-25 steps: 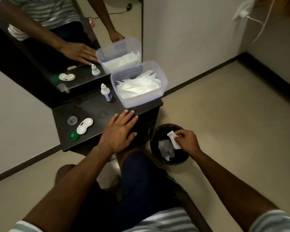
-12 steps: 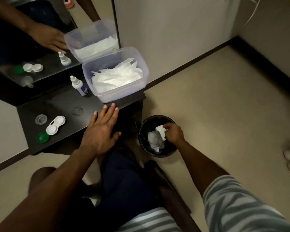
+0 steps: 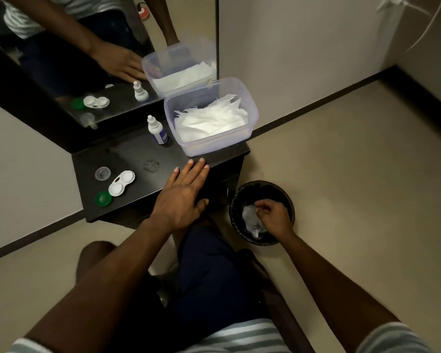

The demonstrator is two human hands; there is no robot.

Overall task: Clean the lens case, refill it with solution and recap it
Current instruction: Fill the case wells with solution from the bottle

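From my head camera I looked down on a small black tabletop [image 3: 143, 154] pushed against a pale wall, with a dark-framed mirror [image 3: 61, 80] leaning behind it and a beige floor [image 3: 341, 174] bordered by a dark skirting strip. The tabletop was glossy and showed a faint dried ring mark just beyond my left fingertips.

The lens case [image 3: 121, 182] lay uncapped to the left of my left hand, a white plastic figure-eight with two shallow round wells. Its green cap [image 3: 103, 198] sat just beside the nearer well, and a clear round cap [image 3: 102, 173] lay just beyond it. A little white solution bottle [image 3: 157, 130] with a blue label stood upright farther from me, close beside a translucent plastic tub [image 3: 214, 146] holding crumpled white tissues [image 3: 211, 119]. The tub sat just past my left fingertips at the tabletop's right end.

My left hand [image 3: 181, 200] lay palm down on the near edge of the tabletop, fingers straight and close together, gripping nothing. My right hand [image 3: 274, 216] reached down into a round black bin [image 3: 288, 200] on the floor, to the right of the tabletop, with its fingers curled loosely over the wadded white tissue [image 3: 250, 216] inside. I could not tell whether those fingers pinched any of it. Both of my forearms were bare, with striped sleeves at the bottom of the view.
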